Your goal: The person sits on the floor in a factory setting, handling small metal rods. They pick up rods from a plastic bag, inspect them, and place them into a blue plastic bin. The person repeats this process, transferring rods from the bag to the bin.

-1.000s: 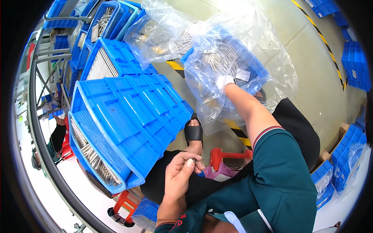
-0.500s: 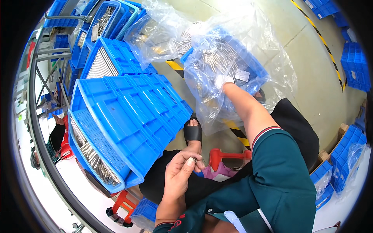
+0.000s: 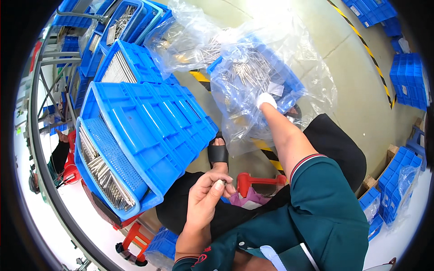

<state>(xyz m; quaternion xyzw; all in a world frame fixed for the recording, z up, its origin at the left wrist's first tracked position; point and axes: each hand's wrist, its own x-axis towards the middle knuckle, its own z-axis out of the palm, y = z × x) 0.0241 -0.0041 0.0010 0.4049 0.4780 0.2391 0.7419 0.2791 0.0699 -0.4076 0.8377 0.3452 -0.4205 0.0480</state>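
1. the left hand (image 3: pixel 205 201) sits low in the middle, near 6 o'clock. its fingers are pressed together, pinching a small metal pin (image 3: pixel 224 182) at the tips.
2. the right hand (image 3: pixel 266 100) wears a white glove and reaches up toward 1 o'clock, into a clear plastic bag (image 3: pixel 253 86). the bag hides the fingers, so i cannot tell if they are spread or pinching.
3. the bag lies over a blue bin (image 3: pixel 289 83) full of thin metal pins (image 3: pixel 246 72).
4. at 9 o'clock, a big blue tray (image 3: pixel 149 131) leans on its side, with rows of pins (image 3: pixel 101 167) at its low end.
5. a foot in a black sandal (image 3: pixel 218 151) is just above the left hand.
6. a red stool (image 3: pixel 260 180) is right beside the left hand, toward 3 o'clock.
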